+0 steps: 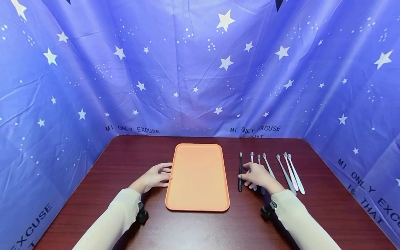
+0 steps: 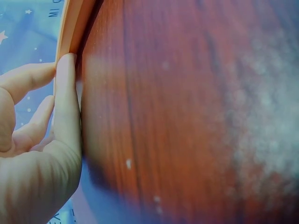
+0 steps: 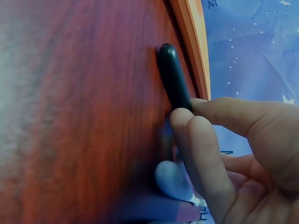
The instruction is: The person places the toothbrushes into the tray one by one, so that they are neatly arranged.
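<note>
We see the right hand (image 1: 259,175) pinching a black toothbrush (image 1: 240,168) between thumb and fingers, the brush at that hand's left side. Three more brushes lie partly hidden beneath the hand, three others (image 1: 290,171) to its right. The left hand (image 1: 153,177), its fingers relaxed, touches the orange tray (image 1: 197,177) just to its right.

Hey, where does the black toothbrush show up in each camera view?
Head: the black toothbrush is right of centre, at the right hand.
Left wrist: not in it.
Right wrist: upper half, just right of centre; its handle is pinched in the fingers.
Shared landmark: the orange tray, mid-picture in head, an edge strip at top left in left wrist, top right in right wrist.
</note>
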The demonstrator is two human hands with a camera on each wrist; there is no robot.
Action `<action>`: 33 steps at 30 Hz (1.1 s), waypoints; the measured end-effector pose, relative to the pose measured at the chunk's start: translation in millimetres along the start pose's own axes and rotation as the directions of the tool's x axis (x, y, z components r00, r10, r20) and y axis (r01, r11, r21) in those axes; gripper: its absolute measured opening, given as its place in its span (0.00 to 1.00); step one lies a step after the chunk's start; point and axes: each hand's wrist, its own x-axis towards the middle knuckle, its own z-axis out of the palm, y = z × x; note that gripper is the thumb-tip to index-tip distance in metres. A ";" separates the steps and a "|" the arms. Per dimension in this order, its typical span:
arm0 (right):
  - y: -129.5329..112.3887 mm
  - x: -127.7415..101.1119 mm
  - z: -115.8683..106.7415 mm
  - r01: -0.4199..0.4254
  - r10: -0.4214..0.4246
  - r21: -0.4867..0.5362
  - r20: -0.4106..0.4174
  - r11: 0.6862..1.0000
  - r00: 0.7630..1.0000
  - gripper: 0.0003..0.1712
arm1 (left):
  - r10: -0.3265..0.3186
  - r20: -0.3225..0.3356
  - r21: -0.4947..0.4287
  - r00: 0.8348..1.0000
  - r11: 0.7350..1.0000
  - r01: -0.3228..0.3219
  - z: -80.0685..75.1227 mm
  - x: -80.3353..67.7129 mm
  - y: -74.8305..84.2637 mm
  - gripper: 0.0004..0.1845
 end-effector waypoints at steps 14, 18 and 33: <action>-12.0 7.0 3.9 -0.054 0.053 0.012 0.076 0.998 0.996 0.39 | -0.014 -0.019 0.002 1.000 1.000 0.014 0.8 -0.7 -0.5 0.35; -13.0 7.1 5.6 -0.058 0.058 -0.007 0.064 0.998 0.996 0.38 | -0.009 -0.022 -0.003 1.000 1.000 0.009 0.6 -0.4 -0.5 0.35; -8.1 6.6 7.6 -0.044 0.042 0.047 0.026 0.998 0.999 0.26 | -0.015 -0.026 -0.005 1.000 1.000 0.015 0.9 0.6 0.1 0.35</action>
